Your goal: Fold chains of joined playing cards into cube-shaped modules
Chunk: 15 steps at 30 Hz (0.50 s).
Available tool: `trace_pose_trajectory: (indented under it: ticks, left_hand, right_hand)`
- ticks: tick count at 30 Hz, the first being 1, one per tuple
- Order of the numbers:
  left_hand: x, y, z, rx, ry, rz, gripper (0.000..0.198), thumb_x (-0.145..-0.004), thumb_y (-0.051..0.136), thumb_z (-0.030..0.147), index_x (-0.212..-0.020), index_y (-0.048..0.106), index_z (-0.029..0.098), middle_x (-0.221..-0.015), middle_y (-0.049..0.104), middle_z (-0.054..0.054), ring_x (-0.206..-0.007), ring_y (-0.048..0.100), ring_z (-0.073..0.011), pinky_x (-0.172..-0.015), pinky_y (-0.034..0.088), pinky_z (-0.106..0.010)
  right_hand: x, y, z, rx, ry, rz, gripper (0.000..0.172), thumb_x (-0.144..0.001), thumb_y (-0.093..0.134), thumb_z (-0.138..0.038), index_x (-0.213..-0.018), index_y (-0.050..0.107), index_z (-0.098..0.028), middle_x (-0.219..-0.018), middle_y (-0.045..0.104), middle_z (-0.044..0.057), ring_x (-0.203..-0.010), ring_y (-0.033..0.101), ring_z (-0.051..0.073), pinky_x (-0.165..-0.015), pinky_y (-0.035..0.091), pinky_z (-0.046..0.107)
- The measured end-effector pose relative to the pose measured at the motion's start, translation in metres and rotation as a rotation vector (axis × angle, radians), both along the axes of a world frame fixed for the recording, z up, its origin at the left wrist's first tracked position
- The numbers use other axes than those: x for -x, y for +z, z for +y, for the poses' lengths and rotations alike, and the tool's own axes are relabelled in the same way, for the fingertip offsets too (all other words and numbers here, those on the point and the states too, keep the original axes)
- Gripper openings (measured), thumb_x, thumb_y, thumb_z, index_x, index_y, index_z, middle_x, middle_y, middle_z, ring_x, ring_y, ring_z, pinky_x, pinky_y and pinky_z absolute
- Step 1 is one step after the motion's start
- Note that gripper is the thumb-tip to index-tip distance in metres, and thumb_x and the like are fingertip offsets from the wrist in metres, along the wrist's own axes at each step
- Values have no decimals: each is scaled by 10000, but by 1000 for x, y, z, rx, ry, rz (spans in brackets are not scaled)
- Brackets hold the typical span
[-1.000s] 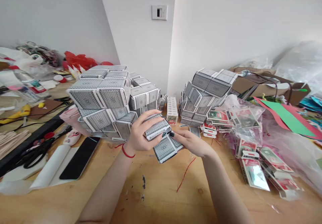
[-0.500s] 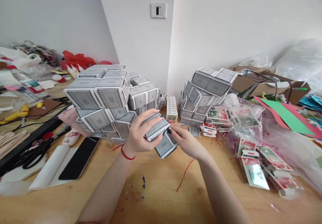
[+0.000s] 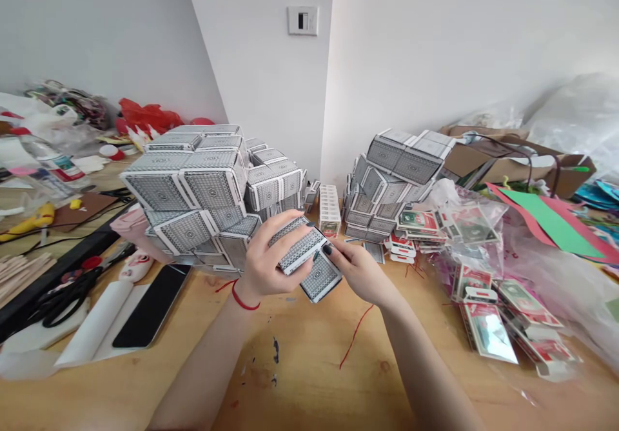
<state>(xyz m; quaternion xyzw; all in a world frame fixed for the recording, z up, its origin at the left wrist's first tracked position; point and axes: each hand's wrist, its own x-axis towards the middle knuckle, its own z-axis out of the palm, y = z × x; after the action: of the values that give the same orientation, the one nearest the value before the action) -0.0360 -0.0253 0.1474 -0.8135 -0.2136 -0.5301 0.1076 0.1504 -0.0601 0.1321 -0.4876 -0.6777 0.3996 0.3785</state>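
In the head view, a piece made of patterned cards (image 3: 300, 251) is held just above the table (image 3: 309, 379), between the two hands. Its boxy upper section is gripped by the left hand (image 3: 271, 260), fingers wrapped over the top and thumb beneath. Its lower section (image 3: 320, 277) is pinched near the upper right edge by the right hand (image 3: 358, 268), thumb uppermost. Behind, plenty looks done: a left stack (image 3: 203, 179) and a right stack (image 3: 389, 182) are already built up from similar blocks. The held piece itself seems unfinished, its joint being worked and the piece not yet set on either stack; how much more is left is not shown. Now the direction: the long axis is slanted from far left to near right, the lower section's free end being pointed toward the table's near side.
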Motion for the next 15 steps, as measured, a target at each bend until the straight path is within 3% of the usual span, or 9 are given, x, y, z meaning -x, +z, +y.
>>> trace_pose_trajectory:
  ticks: [4, 10, 15]
  left_hand:
    - [0, 1, 0, -7, -10, 9, 505, -626, 669, 157, -1117, 551, 167, -1170, 552, -132, -1032, 589, -260, -866, 524, -403]
    - [-1, 1, -1, -1, -8, 16, 496, -634, 665, 157, -1118, 556, 164, -1171, 552, -135, -1034, 588, -260, -865, 524, -398]
    - [-1, 0, -1, -4, 0, 14, 492, -647, 655, 167, -1128, 549, 183, -1179, 551, -128, -1034, 588, -258, -860, 526, -404]
  right_hand:
    - [0, 0, 0, -8, -8, 3, 391, -902, 391, -380, -1197, 582, -208, -1032, 670, 41, -971, 596, 225, -841, 444, 317]
    - [0, -4, 1, 5, -44, 5, 393, -901, 377, -350, -1208, 571, -200, -905, 675, 36, -878, 600, 203, -769, 463, 304]
    - [3, -3, 0, -50, -59, 8, 374, -894, 390, -311, -1208, 574, -224, -1073, 667, 48, -983, 588, 217, -851, 445, 336]
